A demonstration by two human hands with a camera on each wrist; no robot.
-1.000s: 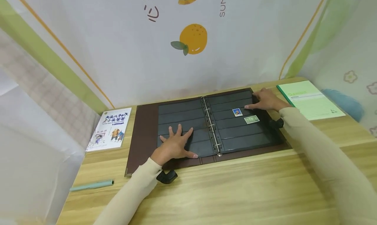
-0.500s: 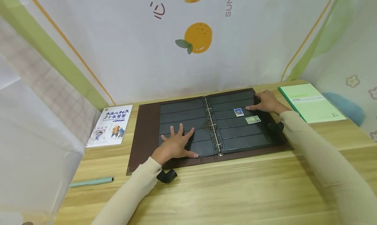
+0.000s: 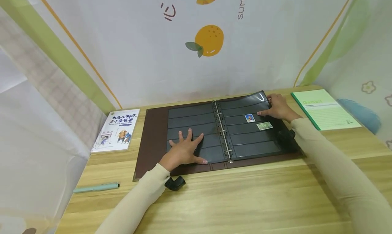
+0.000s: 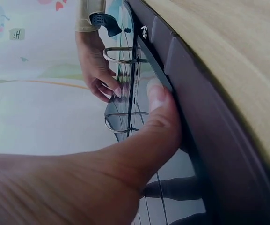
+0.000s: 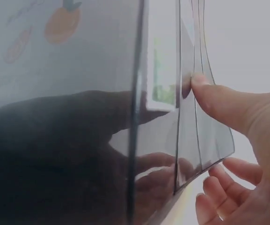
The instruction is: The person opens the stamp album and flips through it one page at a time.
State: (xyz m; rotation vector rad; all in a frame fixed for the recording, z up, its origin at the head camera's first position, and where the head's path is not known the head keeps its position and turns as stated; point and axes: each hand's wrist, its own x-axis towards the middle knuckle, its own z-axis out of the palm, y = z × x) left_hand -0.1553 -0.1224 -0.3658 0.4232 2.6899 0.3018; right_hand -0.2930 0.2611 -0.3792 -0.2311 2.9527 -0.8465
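Note:
A dark brown ring-binder stamp album (image 3: 152, 132) lies spread on the wooden table, black pocket pages on both sides of its metal rings (image 3: 223, 132). My left hand (image 3: 183, 150) rests on the left page (image 3: 190, 112) with fingers spread, thumb near its lower edge. My right hand (image 3: 279, 108) pinches the outer edge of the right page (image 3: 251, 139), whose far corner is bent upward. In the right wrist view the thumb lies on the page's face (image 5: 160, 136), fingers behind its edge. That page holds a blue stamp (image 3: 249, 118) and a green stamp (image 3: 264, 126).
A white picture-covered booklet (image 3: 116, 130) lies left of the album, with a pale green pen (image 3: 96, 187) nearer me. On the right is a light green notebook (image 3: 326, 109). A printed curtain (image 3: 147, 64) hangs right behind the table (image 3: 214, 200).
The right page's far outer corner has risen off the album, with my right hand at its edge. My left hand has stayed on the left page. The head view has shifted slightly.

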